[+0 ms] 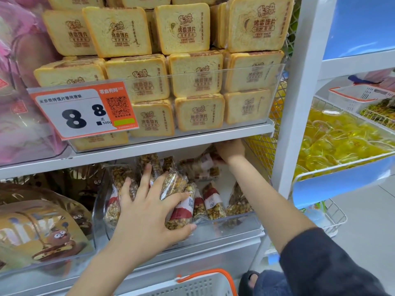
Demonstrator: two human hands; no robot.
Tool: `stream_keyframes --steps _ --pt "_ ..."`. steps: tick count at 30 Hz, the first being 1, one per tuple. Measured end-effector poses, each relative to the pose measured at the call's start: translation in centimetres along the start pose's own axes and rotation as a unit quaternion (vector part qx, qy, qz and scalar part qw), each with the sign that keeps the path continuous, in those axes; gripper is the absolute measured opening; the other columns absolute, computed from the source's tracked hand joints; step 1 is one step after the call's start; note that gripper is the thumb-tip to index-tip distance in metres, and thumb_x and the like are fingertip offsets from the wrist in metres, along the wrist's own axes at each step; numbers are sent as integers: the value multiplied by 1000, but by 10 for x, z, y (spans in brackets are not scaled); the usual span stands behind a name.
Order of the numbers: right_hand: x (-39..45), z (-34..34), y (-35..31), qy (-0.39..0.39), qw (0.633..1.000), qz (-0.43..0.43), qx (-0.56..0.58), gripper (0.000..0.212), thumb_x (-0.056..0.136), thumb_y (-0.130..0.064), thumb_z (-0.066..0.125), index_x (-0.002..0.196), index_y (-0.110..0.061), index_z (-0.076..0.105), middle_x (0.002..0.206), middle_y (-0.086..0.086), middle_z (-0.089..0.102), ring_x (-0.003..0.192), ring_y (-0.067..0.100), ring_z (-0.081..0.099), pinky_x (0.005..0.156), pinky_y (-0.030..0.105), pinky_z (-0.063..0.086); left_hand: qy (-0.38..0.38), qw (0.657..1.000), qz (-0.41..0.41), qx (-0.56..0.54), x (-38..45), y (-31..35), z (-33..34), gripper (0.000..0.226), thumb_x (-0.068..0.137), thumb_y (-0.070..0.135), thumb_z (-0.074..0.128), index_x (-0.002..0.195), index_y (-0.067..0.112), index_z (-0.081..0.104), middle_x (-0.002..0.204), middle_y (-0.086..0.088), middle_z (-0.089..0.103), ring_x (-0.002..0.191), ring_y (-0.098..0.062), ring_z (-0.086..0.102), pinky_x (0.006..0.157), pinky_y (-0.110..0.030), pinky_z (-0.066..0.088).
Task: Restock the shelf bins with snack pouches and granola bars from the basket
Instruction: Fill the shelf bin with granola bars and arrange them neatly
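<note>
Both hands are in the clear bin (230,218) on the lower shelf. The left hand (149,210) lies spread over several granola bars (181,201), thumb hooked under one. The right hand (229,151) reaches to the back, pinching another wrapped bar. They look light and stiff but crumbly, in slick film, so mid-length holds seem safest. The basket (205,283) waits below.

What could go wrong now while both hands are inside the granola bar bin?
1. The left hand spreads over several loose granola bars near the clear bin front lip; one might slide out.
2. The right hand reaches deep under the upper shelf, its fingers hidden, so back bars could be crushed.
</note>
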State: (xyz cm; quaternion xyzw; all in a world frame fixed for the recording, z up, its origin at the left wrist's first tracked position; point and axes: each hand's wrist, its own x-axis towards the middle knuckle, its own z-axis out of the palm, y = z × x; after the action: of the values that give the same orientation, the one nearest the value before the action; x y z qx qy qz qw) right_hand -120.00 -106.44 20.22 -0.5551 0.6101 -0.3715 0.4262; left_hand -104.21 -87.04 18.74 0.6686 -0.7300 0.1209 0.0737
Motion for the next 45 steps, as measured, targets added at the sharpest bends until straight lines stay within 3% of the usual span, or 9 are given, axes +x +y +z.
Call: stream_keyframes --steps 3,9,13,15,20,25,36,40,45 --pt "9 4 0 -137 979 69 131 44 96 -21 53 137 -5 45 132 13 56 105 24 61 72 27 51 3 1000 3 2 0 -1 0 60 67 82 37 112 50 59 131 -7 55 137 -38 31 103 -66 24" --pt "-7 -5 17 -139 981 47 -125 122 76 -33 78 149 -17 -18 153 10 29 135 31 37 106 39 40 2 1000 5 8 -1 -1 1 60 67 83 38 114 51 57 132 -6 55 137 -36 30 104 -63 22" --pt "-30 1 20 -231 884 22 -406 80 82 -38 71 142 -3 30 129 12 56 104 26 63 84 33 53 1 1000 2 6 0 0 0 60 67 83 38 114 51 58 132 -6 54 138 -37 28 105 -62 19" --pt "-40 9 27 -274 865 41 -419 83 81 -37 74 140 1 31 122 13 60 85 24 67 70 32 55 -2 1000 3 5 -1 0 -1 60 67 82 38 113 51 59 132 -6 54 138 -37 29 105 -62 19" --pt "-35 13 45 -244 907 65 -338 102 71 -34 82 147 -1 22 142 14 44 123 29 50 93 31 45 -2 1000 2 6 -1 0 -2 60 66 83 38 114 51 58 132 -6 54 138 -36 28 105 -59 17" --pt "-30 -4 34 -229 955 70 -175 68 78 -17 78 137 -9 45 129 3 53 116 25 52 83 26 43 -3 1000 4 2 -1 0 -2 60 67 82 37 112 50 59 132 -8 55 138 -37 29 104 -62 21" --pt "1 10 24 -238 883 -118 -386 42 93 4 48 126 -17 62 131 5 59 100 21 62 70 25 49 -9 1000 7 -1 -2 -2 -1 60 69 83 36 114 50 57 135 -7 52 140 -36 24 106 -61 17" --pt "1 14 28 -171 896 -127 -389 28 89 -13 63 116 -18 68 118 6 65 98 24 64 84 36 55 -11 1000 6 -6 -3 -2 -1 60 69 83 35 114 51 57 138 -7 50 141 -34 22 107 -61 15" --pt "-23 21 35 -184 895 -90 -396 26 87 -28 65 99 -6 60 92 6 63 76 23 59 63 31 47 -9 1000 5 0 -2 -1 -1 60 68 82 36 113 50 59 136 -8 52 140 -36 25 106 -60 17"
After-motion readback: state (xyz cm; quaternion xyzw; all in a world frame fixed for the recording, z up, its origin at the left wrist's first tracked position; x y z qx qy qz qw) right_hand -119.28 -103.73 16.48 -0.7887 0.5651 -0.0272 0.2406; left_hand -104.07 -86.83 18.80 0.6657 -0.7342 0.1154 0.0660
